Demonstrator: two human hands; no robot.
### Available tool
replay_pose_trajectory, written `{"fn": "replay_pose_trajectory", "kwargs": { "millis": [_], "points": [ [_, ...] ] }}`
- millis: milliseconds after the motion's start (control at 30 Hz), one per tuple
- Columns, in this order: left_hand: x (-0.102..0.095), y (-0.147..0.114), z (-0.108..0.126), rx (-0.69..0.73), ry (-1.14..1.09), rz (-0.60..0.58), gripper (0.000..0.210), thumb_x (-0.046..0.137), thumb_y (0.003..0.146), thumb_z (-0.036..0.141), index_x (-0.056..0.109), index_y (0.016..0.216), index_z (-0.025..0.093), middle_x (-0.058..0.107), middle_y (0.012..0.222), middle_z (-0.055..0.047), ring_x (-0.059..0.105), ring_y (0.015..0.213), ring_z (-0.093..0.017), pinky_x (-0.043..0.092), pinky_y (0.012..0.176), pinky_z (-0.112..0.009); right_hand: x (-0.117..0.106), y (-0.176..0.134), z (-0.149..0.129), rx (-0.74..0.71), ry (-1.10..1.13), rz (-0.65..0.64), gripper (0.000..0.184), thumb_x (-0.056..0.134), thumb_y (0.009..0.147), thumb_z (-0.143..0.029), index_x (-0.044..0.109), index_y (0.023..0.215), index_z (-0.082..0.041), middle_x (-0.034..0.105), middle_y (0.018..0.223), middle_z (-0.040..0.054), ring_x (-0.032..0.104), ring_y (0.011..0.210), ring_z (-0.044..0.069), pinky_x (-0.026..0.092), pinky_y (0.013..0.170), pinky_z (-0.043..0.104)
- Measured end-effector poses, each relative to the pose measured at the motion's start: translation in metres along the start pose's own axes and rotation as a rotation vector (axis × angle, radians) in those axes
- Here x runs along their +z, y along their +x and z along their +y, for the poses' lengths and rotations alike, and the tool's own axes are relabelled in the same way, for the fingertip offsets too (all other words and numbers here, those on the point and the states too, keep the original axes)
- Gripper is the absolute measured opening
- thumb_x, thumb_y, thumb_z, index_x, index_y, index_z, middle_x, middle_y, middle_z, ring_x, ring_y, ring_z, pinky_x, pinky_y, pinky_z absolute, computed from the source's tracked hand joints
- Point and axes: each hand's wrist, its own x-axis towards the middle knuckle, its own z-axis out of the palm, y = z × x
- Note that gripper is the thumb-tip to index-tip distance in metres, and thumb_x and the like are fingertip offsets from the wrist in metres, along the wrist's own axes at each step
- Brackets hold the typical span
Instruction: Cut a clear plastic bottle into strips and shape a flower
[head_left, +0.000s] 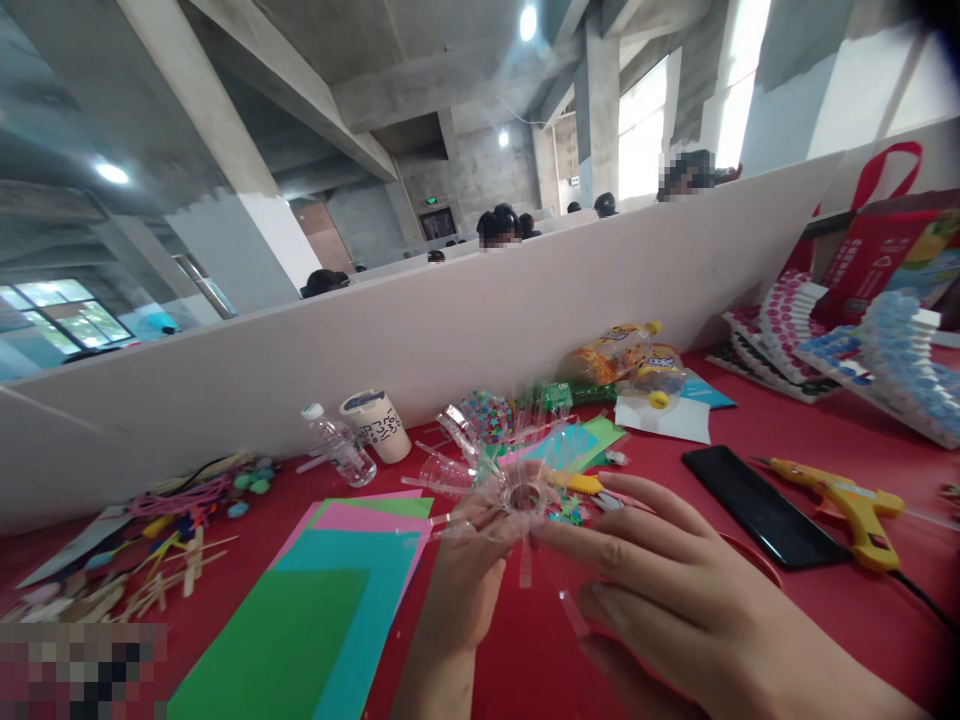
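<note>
Held up at the centre of the frame, over the red table: a clear plastic piece, with many thin strips fanned outward from a round, ring-like middle. Gripped from lower left by the left hand, with fingers clamped on the strips close to the ring. Met from lower right by the right hand, with fingers loosely spread and one fingertip at the ring's lower edge. Between its lower fingers, a loose clear strip; cannot tell whether pinched or merely lying there.

Could crease or snap a strip, probably through too hard a press near the ring. Could also slip or twist out of the left fingers, given smooth plastic and a hold on one side only. Might be hard to track the loose strip, being see-through among other see-through strips.

Just behind the right fingers, a yellow cutter: a possible snag or nick with any careless backward reach. At lower left, coloured paper sheets, overlapping. Farther right, a black phone, and close beside it a yellow glue gun with a trailing cord, perhaps easily tugged by a passing forearm.
</note>
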Motion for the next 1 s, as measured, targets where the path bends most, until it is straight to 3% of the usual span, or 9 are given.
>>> {"fn": "replay_pose_trajectory", "kwargs": {
  "millis": [67,100,133,267,367,433,567,767,1000],
  "points": [
    [0.000,0.000,0.000,0.013,-0.004,0.006,0.034,0.066,0.075,0.023,0.065,0.109,0.019,0.069,0.098,-0.007,0.061,0.096,-0.025,0.044,0.084,-0.033,-0.002,0.001,0.000,0.020,-0.028,-0.125,0.016,0.052,0.083,-0.015,0.064,0.073,-0.020,0.068,0.113,0.0035,0.063,0.079,0.016,0.042,0.103,0.041],
    [-0.001,0.000,-0.001,0.022,-0.008,0.003,0.032,0.065,0.075,0.022,0.065,0.107,0.019,0.069,0.098,-0.006,0.061,0.094,-0.024,0.044,0.082,-0.032,-0.002,0.000,0.000,0.024,-0.030,-0.100,0.018,0.051,0.083,-0.014,0.064,0.073,-0.020,0.067,0.114,0.0033,0.063,0.081,0.016,0.041,0.103,0.040],
    [-0.001,0.001,-0.001,0.026,-0.008,-0.005,0.029,0.065,0.075,0.022,0.066,0.104,0.018,0.068,0.096,-0.006,0.061,0.092,-0.023,0.044,0.079,-0.031,0.000,0.000,0.000,-0.019,-0.009,0.052,0.023,0.046,0.084,-0.015,0.062,0.069,-0.020,0.069,0.110,0.0031,0.063,0.080,0.016,0.042,0.102,0.041],
    [-0.001,0.002,-0.001,0.016,-0.001,-0.033,0.024,0.064,0.075,0.023,0.067,0.098,0.014,0.068,0.093,-0.008,0.061,0.086,-0.021,0.044,0.070,-0.028,0.007,-0.004,-0.001,0.010,0.005,0.105,0.023,0.045,0.084,-0.016,0.062,0.069,-0.021,0.068,0.113,0.0036,0.064,0.085,0.017,0.041,0.103,0.042],
    [0.002,0.002,0.001,0.011,-0.014,-0.020,0.029,0.064,0.074,0.024,0.067,0.101,0.014,0.068,0.092,-0.009,0.060,0.081,-0.020,0.043,0.065,-0.027,-0.001,-0.003,-0.001,0.003,-0.016,0.039,0.022,0.047,0.084,-0.016,0.064,0.070,-0.020,0.067,0.115,0.0037,0.065,0.085,0.017,0.042,0.103,0.042],
    [0.004,0.002,0.003,0.013,-0.026,-0.029,0.031,0.065,0.073,0.025,0.066,0.102,0.014,0.068,0.090,-0.009,0.059,0.081,-0.020,0.044,0.067,-0.029,-0.008,-0.001,-0.002,0.022,-0.037,-0.082,0.016,0.053,0.083,-0.014,0.066,0.076,-0.019,0.066,0.117,0.0040,0.066,0.088,0.017,0.042,0.104,0.040],
    [0.006,0.002,0.005,0.019,-0.045,-0.083,0.031,0.065,0.072,0.025,0.067,0.101,0.014,0.067,0.081,-0.008,0.059,0.082,-0.021,0.044,0.072,-0.030,-0.017,0.003,-0.004,0.000,-0.041,-0.089,0.013,0.055,0.083,-0.016,0.066,0.078,-0.019,0.066,0.117,0.0046,0.067,0.091,0.018,0.043,0.103,0.041],
    [0.006,0.001,0.003,-0.009,-0.106,-0.103,0.029,0.061,0.074,0.020,0.066,0.102,0.013,0.062,0.067,-0.003,0.055,0.064,-0.015,0.043,0.064,-0.028,-0.016,0.001,-0.010,0.050,-0.052,-0.084,0.015,0.052,0.084,-0.013,0.064,0.077,-0.020,0.065,0.119,0.0039,0.067,0.093,0.017,0.042,0.104,0.038],
    [0.005,0.000,-0.001,-0.040,-0.118,-0.051,0.036,0.064,0.071,0.021,0.066,0.106,0.015,0.066,0.080,-0.006,0.054,0.063,-0.014,0.043,0.063,-0.029,0.002,-0.008,-0.009,0.071,-0.029,0.182,0.024,0.044,0.085,-0.014,0.064,0.074,-0.020,0.065,0.119,0.0028,0.066,0.093,0.016,0.041,0.105,0.035]
  ]
}}
